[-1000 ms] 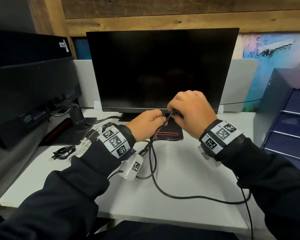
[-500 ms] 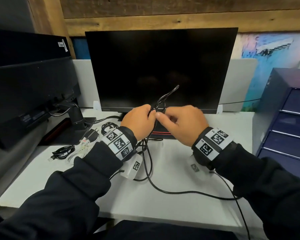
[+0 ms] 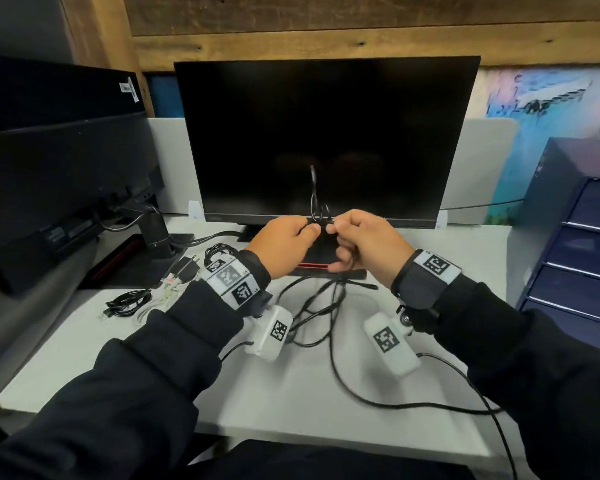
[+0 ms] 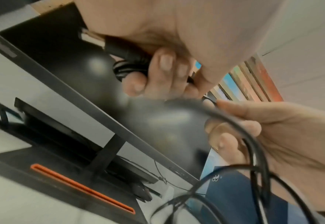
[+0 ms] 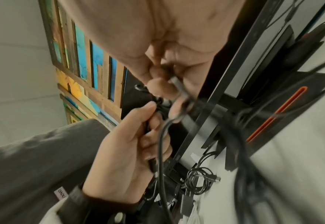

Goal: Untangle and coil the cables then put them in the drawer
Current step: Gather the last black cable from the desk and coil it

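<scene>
A thin black cable [image 3: 313,195] is held up in front of the monitor, with a narrow loop standing upright above my hands. My left hand [image 3: 302,230] grips a bunched part of it; the left wrist view shows these fingers [image 4: 158,65] curled round black turns and a plug [image 4: 92,37]. Close to its right, my right hand [image 3: 336,230] pinches the same cable, and the right wrist view shows a silver-tipped connector [image 5: 175,81] at its fingertips. The remaining cable [image 3: 331,344] hangs down and trails in loose curves over the white desk [image 3: 153,358] towards the front right edge.
A black monitor [image 3: 326,133] on a red-striped base [image 3: 312,268] stands just behind my hands. A second monitor [image 3: 49,174] is on the left. Coiled black and white cables [image 3: 129,301] and a charger [image 3: 184,268] lie at left. A blue drawer unit [image 3: 589,244] stands at right, its drawers closed.
The loop above my hands swung from leaning right to standing upright. More slack cable now lies on the desk between my wrists. Both hands stayed at about the same place.
</scene>
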A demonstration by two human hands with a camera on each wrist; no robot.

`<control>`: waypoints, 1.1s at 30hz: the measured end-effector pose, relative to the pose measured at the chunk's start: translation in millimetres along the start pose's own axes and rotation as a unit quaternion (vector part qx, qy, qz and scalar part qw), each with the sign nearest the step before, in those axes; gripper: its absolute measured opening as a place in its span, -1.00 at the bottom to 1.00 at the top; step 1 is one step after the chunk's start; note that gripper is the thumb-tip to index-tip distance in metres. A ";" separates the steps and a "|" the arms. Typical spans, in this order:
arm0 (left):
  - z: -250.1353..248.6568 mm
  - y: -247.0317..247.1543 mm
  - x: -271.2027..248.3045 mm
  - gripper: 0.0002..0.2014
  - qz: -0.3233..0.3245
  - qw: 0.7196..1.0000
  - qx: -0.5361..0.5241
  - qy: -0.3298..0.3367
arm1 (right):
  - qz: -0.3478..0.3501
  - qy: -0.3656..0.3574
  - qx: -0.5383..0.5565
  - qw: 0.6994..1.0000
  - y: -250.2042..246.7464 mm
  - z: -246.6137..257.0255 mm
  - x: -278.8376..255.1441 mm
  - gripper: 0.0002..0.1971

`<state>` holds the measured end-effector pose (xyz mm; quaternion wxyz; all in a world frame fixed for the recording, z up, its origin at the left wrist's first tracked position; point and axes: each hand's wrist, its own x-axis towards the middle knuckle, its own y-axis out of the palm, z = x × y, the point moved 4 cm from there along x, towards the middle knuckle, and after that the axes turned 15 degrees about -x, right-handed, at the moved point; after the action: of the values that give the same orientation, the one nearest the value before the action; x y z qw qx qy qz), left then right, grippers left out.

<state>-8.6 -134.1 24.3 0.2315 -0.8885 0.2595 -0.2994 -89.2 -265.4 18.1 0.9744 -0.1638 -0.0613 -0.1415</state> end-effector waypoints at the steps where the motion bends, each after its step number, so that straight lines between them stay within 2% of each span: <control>1: 1.1 -3.9 1.2 -0.59 -0.005 1.000 -0.012 -0.007 | -0.020 -0.009 -0.008 1.000 -6.9 -1.4 3.7 -0.83; 3: 6.6 -12.0 3.4 -0.58 -0.020 0.999 -0.028 -0.027 | -0.071 -0.028 -0.076 0.994 -22.9 -6.5 10.1 -0.79; 6: 15.1 -18.3 6.2 -0.55 -0.021 0.996 -0.061 -0.061 | -0.131 -0.067 -0.192 0.970 -37.3 -12.1 13.6 -0.75; 9: 17.1 -20.5 6.1 -0.57 -0.008 0.995 -0.065 -0.070 | -0.150 -0.098 -0.226 0.958 -37.8 -9.5 13.7 -0.72; 11: 19.8 -21.5 5.2 -0.62 0.003 0.997 -0.031 -0.073 | -0.165 -0.106 -0.216 0.956 -42.6 -7.9 16.1 -0.70; 14: 29.3 -22.2 1.3 -0.62 0.031 0.996 0.050 -0.066 | -0.198 -0.084 -0.156 0.964 -60.4 -10.0 22.9 -0.66; 16: 31.6 -21.8 -1.1 -0.62 0.044 0.996 0.062 -0.045 | -0.224 -0.059 -0.144 0.962 -72.7 -16.4 26.5 -0.64; 19: 25.1 -27.8 2.7 -0.63 0.021 0.999 -0.005 -0.035 | -0.241 -0.009 -0.157 0.958 -83.3 -35.1 32.3 -0.62; 22: 17.9 -38.2 8.3 -0.64 -0.010 0.992 -0.121 -0.017 | -0.212 0.011 -0.304 0.929 -85.4 -50.8 37.1 -0.61; 23: 21.3 -43.2 11.3 -0.61 -0.028 0.980 -0.192 -0.043 | -0.206 0.015 -0.345 0.916 -87.8 -55.0 36.9 -0.60; 26: 31.9 -61.7 12.3 -0.58 -0.092 0.914 -0.384 -0.092 | -0.166 0.070 -0.405 0.897 -98.3 -72.3 34.8 -0.59; 29: 37.4 -71.3 11.5 -0.60 -0.126 0.872 -0.466 -0.083 | -0.099 0.117 -0.478 0.865 -95.1 -86.5 36.4 -0.63; 33: 49.8 -72.6 14.4 -0.62 -0.150 0.808 -0.563 -0.088 | -0.065 0.139 -0.537 0.829 -88.1 -92.1 39.4 -0.74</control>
<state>57.2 -75.0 35.9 -0.3349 -0.9136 0.2246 -0.0522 -71.0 -386.2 -35.2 0.7194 -0.6356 0.1505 -0.2364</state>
